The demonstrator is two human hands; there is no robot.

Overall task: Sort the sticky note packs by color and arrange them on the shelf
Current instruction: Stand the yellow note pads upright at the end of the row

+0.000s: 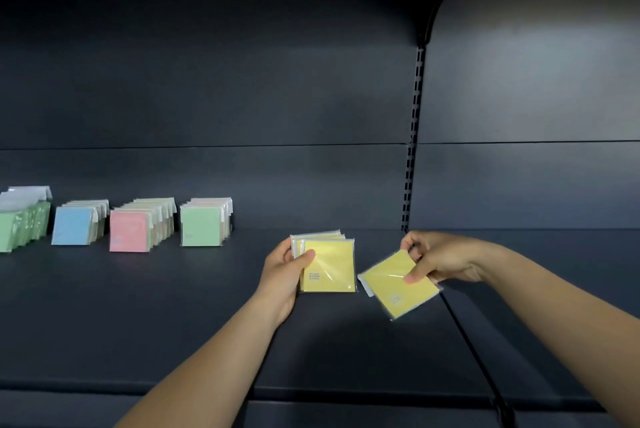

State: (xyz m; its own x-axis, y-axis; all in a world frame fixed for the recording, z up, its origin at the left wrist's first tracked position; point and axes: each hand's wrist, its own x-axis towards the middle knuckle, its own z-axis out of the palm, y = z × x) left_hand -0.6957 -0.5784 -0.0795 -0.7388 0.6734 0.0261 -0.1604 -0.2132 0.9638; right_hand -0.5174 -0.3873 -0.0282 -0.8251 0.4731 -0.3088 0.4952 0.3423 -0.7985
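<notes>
Yellow sticky note packs (327,263) stood bunched upright on the dark shelf (173,306), the left hand (284,275) curled round them. The right hand (438,259) pinched a single yellow pack (391,284), tilted, just beside. Green row (206,223), pink row (138,225) and blue row (78,223) stood well apart leftward.

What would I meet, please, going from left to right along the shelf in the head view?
Green packs at the edge → blue row → pink row → green row → left hand → its yellow stack → single yellow pack → right hand.
</notes>
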